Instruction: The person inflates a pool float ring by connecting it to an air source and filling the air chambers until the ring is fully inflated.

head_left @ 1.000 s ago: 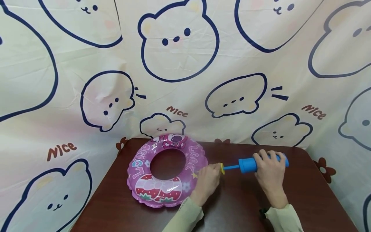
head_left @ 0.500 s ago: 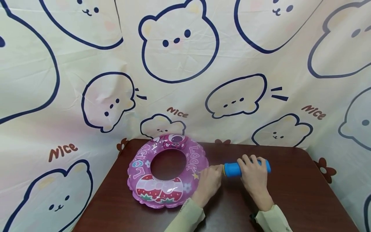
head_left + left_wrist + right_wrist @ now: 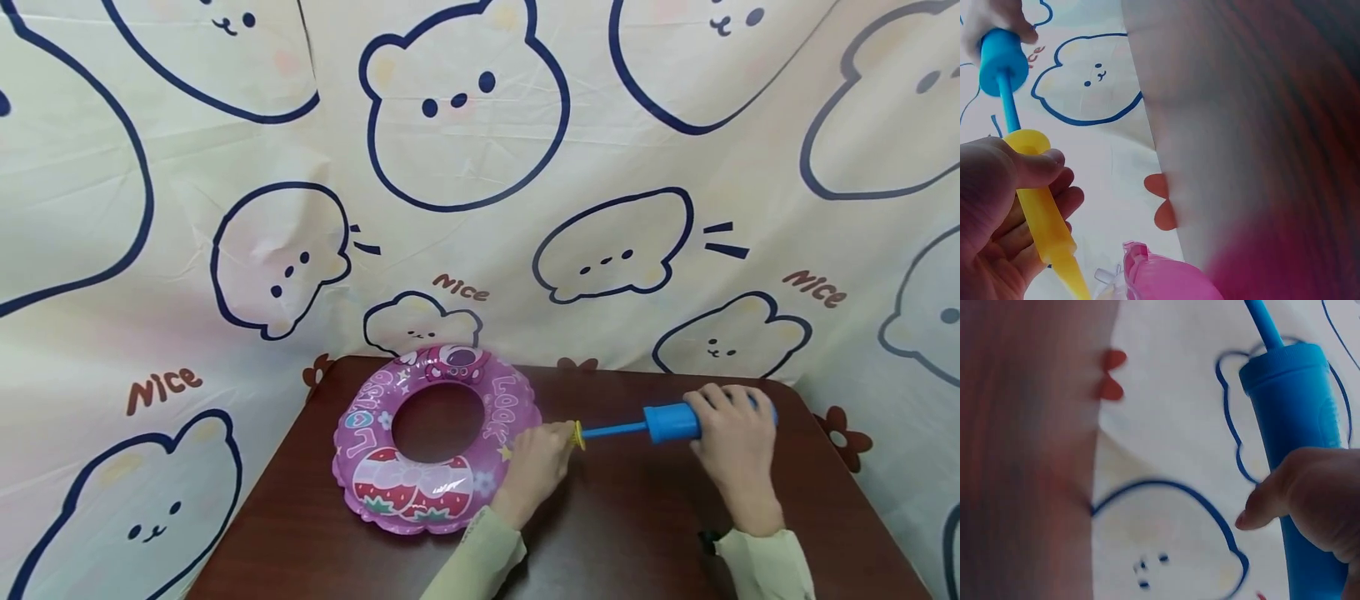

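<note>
A hand air pump spans both hands over the table, its thin blue rod (image 3: 615, 430) drawn far out. My left hand (image 3: 534, 467) grips the yellow nozzle part (image 3: 1044, 215), thumb across it below the round flange. Around the blue barrel (image 3: 671, 422) my right hand (image 3: 733, 450) is wrapped; in the right wrist view the thumb lies along its side. A purple-pink inflatable swim ring (image 3: 416, 492), plump with a strawberry print, lies left of the pump. Close to the tapered yellow tip, a clear valve (image 3: 1109, 280) shows in the left wrist view.
The dark brown wooden table (image 3: 622, 533) carries the ring. Behind it and at both sides hangs a pale cloth (image 3: 465, 250) with bear drawings, meeting the table's back edge.
My right hand first slid the blue barrel left until the rod was hidden, then drew it back right, farther than before. The left hand and swim ring stay nearly in place.
</note>
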`<state>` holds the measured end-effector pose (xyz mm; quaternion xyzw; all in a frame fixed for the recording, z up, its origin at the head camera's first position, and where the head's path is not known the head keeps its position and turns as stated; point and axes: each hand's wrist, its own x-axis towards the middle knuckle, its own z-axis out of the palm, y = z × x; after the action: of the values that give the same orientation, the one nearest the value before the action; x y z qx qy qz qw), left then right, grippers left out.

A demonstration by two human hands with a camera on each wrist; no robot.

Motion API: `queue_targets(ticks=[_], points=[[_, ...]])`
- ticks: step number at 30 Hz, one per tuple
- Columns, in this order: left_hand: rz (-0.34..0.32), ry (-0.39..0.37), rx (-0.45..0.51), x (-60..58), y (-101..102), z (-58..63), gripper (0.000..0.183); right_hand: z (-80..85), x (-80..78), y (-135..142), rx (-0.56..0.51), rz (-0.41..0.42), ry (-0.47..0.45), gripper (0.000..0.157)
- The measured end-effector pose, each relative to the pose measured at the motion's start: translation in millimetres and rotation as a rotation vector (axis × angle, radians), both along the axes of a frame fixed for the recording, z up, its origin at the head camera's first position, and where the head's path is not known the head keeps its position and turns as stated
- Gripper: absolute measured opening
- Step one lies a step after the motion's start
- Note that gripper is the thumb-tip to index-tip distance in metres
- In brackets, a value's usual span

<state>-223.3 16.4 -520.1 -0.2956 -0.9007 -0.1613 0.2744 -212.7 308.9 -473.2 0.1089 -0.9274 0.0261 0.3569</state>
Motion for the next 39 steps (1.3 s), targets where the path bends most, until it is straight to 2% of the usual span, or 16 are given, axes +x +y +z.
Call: queue_targets(ticks=[3, 6, 13, 21, 28, 33, 39], points=[[0.007, 0.020, -0.012, -0.3, -0.1, -1.3, 0.010, 5.3, 2.1, 9.4, -0.005, -0.005, -0.021, 0.070], [0.014, 0.043, -0.033, -0.3, 1.0, -2.1, 0.011, 3.2, 1.5, 7.4, 0.013, -0.009, -0.036, 0.072], [0.033, 0.084, -0.048, 0.7, 3.4, -2.0, 0.012, -7.9, -4.4, -24.8, 0.054, 0.017, 0.022, 0.066], [0.038, 0.092, -0.050, 2.8, 5.1, -3.2, 0.013, -22.7, -4.4, -60.3, 0.073, 0.054, 0.040, 0.060], [0.033, 0.085, -0.044, 2.1, 6.0, -4.5, 0.017, -33.5, -2.5, -78.8, 0.067, 0.090, 0.063, 0.060], [0.020, 0.064, -0.038, 0.9, 4.2, -2.7, 0.014, -35.0, -4.1, -75.4, 0.062, 0.107, 0.064, 0.060], [0.008, 0.034, -0.019, -0.8, 0.2, -1.8, 0.011, -22.4, -4.1, -44.3, 0.010, 0.070, 0.045, 0.065]])
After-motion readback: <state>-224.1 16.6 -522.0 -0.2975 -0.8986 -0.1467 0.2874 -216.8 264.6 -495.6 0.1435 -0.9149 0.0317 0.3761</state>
